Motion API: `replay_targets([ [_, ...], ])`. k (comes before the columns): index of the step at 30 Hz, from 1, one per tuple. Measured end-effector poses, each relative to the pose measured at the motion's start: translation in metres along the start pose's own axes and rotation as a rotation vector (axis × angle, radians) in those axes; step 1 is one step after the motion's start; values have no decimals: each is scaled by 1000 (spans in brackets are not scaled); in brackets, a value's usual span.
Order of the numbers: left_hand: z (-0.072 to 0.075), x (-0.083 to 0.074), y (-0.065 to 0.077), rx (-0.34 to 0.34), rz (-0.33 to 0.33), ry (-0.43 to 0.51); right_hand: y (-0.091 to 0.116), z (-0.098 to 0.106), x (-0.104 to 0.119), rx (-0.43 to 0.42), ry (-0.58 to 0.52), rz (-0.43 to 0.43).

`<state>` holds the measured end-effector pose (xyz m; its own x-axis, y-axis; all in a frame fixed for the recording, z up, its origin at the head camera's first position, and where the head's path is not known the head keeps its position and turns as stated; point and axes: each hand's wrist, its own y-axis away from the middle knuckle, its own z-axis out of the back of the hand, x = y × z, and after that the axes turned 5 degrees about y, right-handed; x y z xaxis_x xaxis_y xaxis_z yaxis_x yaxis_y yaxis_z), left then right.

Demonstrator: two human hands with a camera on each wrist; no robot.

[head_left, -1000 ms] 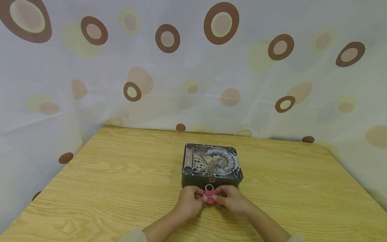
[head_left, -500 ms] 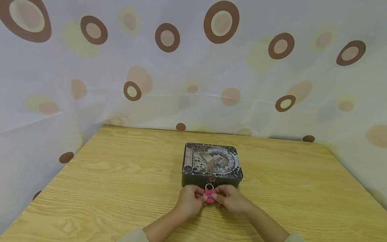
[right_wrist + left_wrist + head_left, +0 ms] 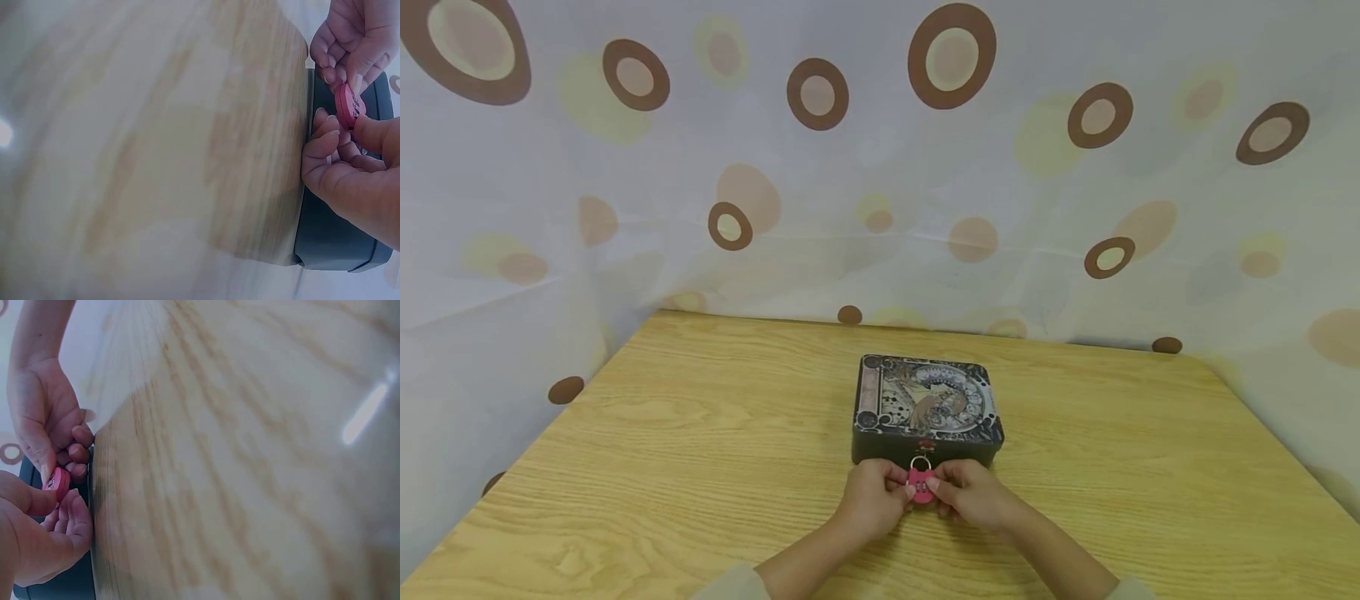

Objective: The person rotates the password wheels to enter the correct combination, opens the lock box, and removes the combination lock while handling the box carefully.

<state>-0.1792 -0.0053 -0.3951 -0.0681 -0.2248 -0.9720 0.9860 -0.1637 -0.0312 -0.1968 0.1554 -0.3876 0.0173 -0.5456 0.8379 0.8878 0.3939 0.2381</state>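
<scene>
The fingers of the left hand (image 3: 871, 502) and of the right hand (image 3: 979, 498) are bent, and from my distant place I see both pinching the same pink padlock (image 3: 921, 485), one from each side. The padlock is at the near side of the patterned box (image 3: 932, 402), around its middle. Its shackle (image 3: 921, 457) points toward the box, close to the red latch (image 3: 927, 445); I cannot tell whether they are joined. The box lies closed upon the wooden table (image 3: 700, 433), and behind it is a spotted cloth (image 3: 880, 167).
</scene>
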Motion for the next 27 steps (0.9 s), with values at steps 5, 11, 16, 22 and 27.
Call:
replay_targets([
  [5,-1,-1,0,0,9,7,-1,0,-3,-7,-6,-2],
  [11,-1,-1,0,0,16,10,1,2,-3,3,-36,18],
  [16,0,0,0,6,16,16,2,4,-3,11,-55,26],
  [22,0,0,0,12,35,28,3,5,-4,14,-53,14],
  [27,0,1,-1,14,41,34,2,5,-4,16,-48,13],
])
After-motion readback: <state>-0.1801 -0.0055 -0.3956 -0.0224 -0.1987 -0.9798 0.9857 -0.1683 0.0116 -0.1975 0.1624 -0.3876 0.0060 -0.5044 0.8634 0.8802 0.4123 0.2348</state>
